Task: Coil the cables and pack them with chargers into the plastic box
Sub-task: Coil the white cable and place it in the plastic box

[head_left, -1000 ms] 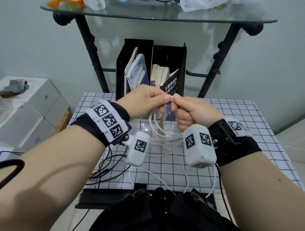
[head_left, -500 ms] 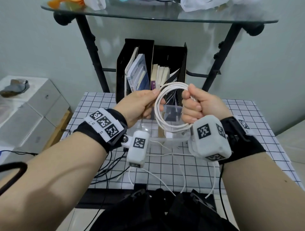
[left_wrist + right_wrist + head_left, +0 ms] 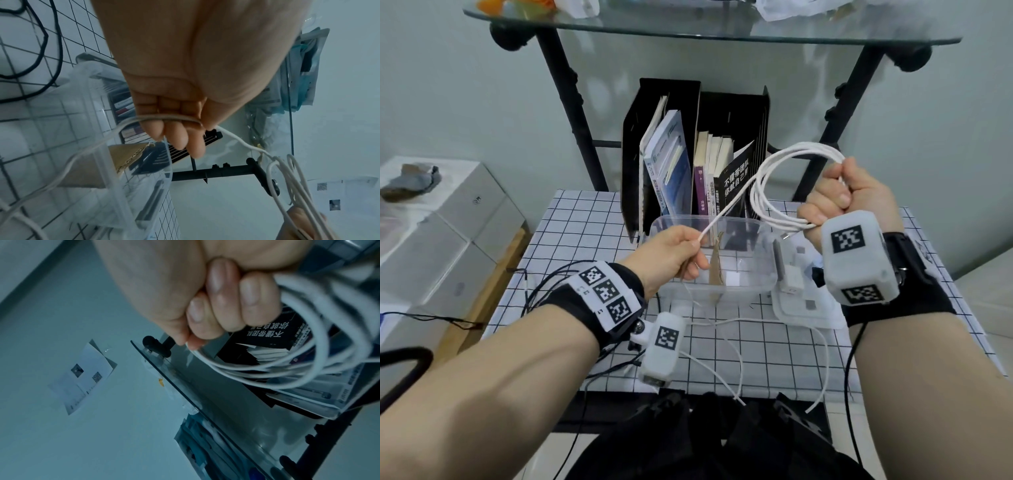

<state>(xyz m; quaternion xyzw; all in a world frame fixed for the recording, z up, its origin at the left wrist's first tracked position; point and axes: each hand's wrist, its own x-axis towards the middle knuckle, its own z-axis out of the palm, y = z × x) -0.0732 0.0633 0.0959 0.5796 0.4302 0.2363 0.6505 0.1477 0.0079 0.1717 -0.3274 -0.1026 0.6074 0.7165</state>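
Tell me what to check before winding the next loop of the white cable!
1. Right hand grips the finished loops of the white cable tightly: ok.
2. Left hand pinches the loose strand running to the coil: ok.
3. Strand between the hands free of knots: ok.
4. Cable's free end is loose and not snagged: cannot tell, because white strands trail over the table edge.
5. Plastic box is open and ready: ok.
6. White charger is packed in the box: not ok, because it stands just outside it.
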